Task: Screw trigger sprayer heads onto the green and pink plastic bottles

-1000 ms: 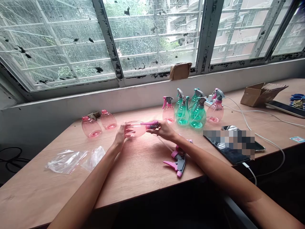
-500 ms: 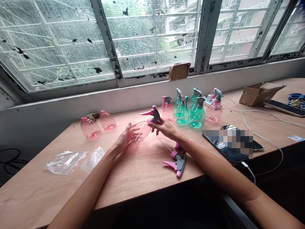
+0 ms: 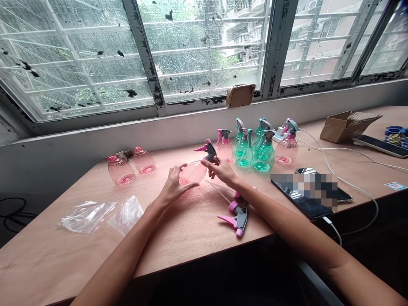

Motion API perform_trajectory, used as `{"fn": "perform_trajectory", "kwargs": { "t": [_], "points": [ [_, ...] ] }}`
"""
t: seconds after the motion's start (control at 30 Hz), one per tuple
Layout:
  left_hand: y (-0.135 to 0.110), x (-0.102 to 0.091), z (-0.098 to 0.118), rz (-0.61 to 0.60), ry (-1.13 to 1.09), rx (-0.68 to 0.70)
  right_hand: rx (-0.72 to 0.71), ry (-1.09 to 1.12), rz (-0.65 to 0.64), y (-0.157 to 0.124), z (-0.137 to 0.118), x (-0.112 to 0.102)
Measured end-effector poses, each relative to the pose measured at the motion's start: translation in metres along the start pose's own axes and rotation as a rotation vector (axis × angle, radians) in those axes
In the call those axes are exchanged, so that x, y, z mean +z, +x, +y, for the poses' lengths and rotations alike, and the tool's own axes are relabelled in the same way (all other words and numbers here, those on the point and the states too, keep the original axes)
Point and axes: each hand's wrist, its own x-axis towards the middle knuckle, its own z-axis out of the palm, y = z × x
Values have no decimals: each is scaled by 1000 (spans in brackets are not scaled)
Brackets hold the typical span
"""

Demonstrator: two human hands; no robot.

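A translucent pink spray bottle is held tilted above the middle of the table. Cupped around its lower end is my left hand, thumb along the near side. My right hand pinches the collar of the grey and pink trigger sprayer at the bottle's neck. Below my right forearm, a loose trigger sprayer lies on the wood, with another partly hidden by the arm. Two open pink bottles without sprayers, one nearer and one farther, stand at the left.
Several green spray bottles and two pink ones, left and right, stand behind my right hand. Clear plastic bags lie at left. Phones, a white cable and a cardboard box occupy the right side.
My left hand has shifted its hold around the bottle's base, with the thumb now in front. The bottle and my right hand have moved slightly to the right.
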Motion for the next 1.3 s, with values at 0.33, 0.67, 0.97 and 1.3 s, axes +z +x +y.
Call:
{"fn": "perform_trajectory", "kwargs": {
  "t": [0.33,0.67,0.97,1.3],
  "points": [
    [8,-11,-18,-97,-56,-97,-27,-16,-72,1,1,2],
    [4,6,-21,136,148,2,80,-44,31,-2,0,0],
    [4,-18,-11,-24,-6,-112,25,-50,34,0,1,2],
    [2,-16,-7,-246,-61,-83,-50,-140,-7,0,-9,-4]
  ]
}}
